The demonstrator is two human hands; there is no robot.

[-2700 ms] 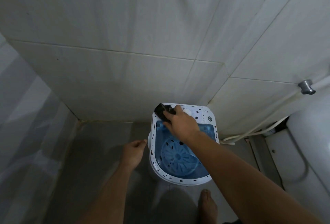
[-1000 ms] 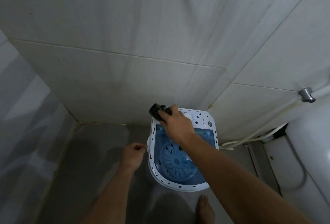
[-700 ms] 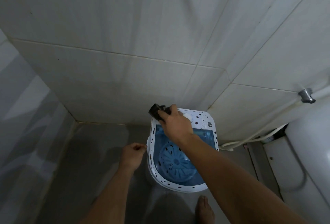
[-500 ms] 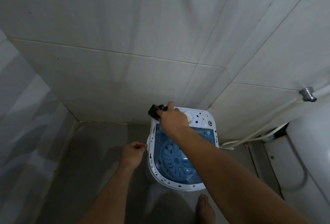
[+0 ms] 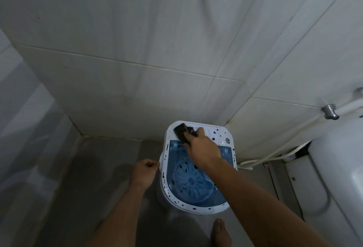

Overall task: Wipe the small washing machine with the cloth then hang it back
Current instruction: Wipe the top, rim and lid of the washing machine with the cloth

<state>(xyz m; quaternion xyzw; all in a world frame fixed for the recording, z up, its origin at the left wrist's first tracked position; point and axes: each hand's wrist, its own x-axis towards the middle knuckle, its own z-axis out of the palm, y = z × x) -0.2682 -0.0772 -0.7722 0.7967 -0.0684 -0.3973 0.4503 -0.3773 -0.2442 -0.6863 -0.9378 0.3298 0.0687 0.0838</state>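
A small white washing machine [image 5: 222,135] with dark specks and a blue see-through lid stands on the floor in the tiled corner. My right hand [image 5: 202,148] presses a dark cloth [image 5: 181,131] onto the white control panel at the machine's far left corner. The hand hides part of the panel and its dial. My left hand [image 5: 143,173] hovers beside the machine's left rim, fingers curled in a loose fist with nothing visible in it.
Tiled walls close in behind and to the left. A white hose [image 5: 271,157] runs along the floor on the right toward a white toilet [image 5: 341,168]. A metal wall fitting [image 5: 331,111] sticks out at right. My bare foot [image 5: 220,232] stands just in front of the machine.
My right hand has slid the cloth a little rightward onto the panel, off the far left edge where it overhung. The view has tilted up slightly. The left hand stays by the rim.
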